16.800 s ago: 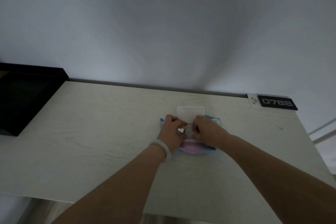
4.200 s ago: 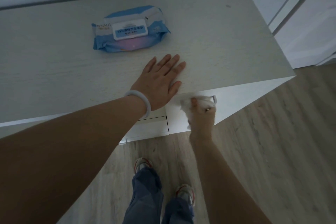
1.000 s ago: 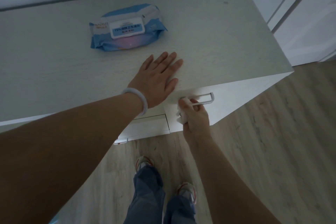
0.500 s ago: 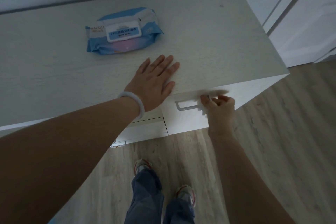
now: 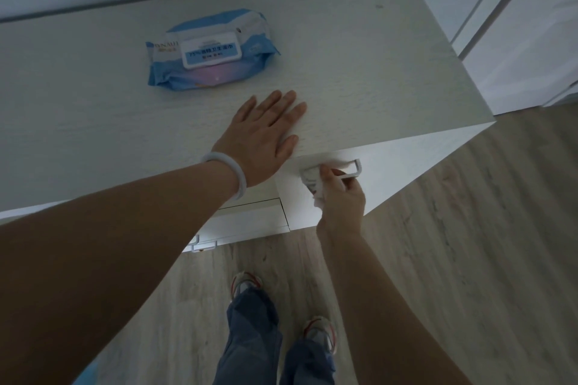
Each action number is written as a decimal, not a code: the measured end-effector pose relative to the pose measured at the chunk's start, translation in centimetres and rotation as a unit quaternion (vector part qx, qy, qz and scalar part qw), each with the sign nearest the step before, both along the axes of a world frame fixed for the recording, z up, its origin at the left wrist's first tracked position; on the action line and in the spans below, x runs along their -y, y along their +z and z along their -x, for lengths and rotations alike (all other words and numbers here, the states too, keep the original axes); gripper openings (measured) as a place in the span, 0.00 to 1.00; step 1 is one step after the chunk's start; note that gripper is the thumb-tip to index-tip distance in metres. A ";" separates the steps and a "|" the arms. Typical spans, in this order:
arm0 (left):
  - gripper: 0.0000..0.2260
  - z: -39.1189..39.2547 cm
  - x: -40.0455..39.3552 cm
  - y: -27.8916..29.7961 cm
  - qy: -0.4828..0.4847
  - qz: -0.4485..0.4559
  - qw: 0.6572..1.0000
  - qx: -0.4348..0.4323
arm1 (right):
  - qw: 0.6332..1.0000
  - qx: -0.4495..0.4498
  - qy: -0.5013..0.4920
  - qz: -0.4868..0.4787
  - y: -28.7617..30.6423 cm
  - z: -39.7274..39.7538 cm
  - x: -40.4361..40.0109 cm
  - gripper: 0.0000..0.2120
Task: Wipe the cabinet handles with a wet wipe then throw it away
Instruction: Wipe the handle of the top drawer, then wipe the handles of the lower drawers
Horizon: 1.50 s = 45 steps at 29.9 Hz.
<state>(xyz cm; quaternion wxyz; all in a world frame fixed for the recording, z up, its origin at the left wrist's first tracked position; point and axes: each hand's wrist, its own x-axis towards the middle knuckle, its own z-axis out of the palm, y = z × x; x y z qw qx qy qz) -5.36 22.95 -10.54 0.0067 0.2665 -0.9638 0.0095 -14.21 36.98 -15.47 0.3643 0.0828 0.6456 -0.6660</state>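
Head view, frame centre: the right hand (image 5: pixel 341 197) grips a crumpled wipe (image 5: pixel 312 186) against the cabinet handle (image 5: pixel 355 169), wipe bunched under fingers. The left hand (image 5: pixel 264 137) lies flat, fingers straight, on the cabinet top (image 5: pixel 375 72).

The pale cabinet top (image 5: pixel 359 50) looks like matt wood-grain laminate, a bit textured. The blue soft-plastic wipes pack (image 5: pixel 212 53) has a slight sheen, with a smooth hard white flip lid. The crumpled white wet wipe (image 5: pixel 312 186) looks like thin soft cloth. The loop cabinet handle (image 5: pixel 356 169) is smooth, maybe metal. The grey plank floor (image 5: pixel 469 244) is matt woodgrain. The white bangle (image 5: pixel 233 173) is glossy.
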 end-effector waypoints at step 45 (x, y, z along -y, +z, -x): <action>0.25 -42.0 -0.8 -13.6 0.247 -0.196 0.935 0.162 | 0.953 -0.149 0.232 -0.122 -7.7 -30.5 -0.5 0.05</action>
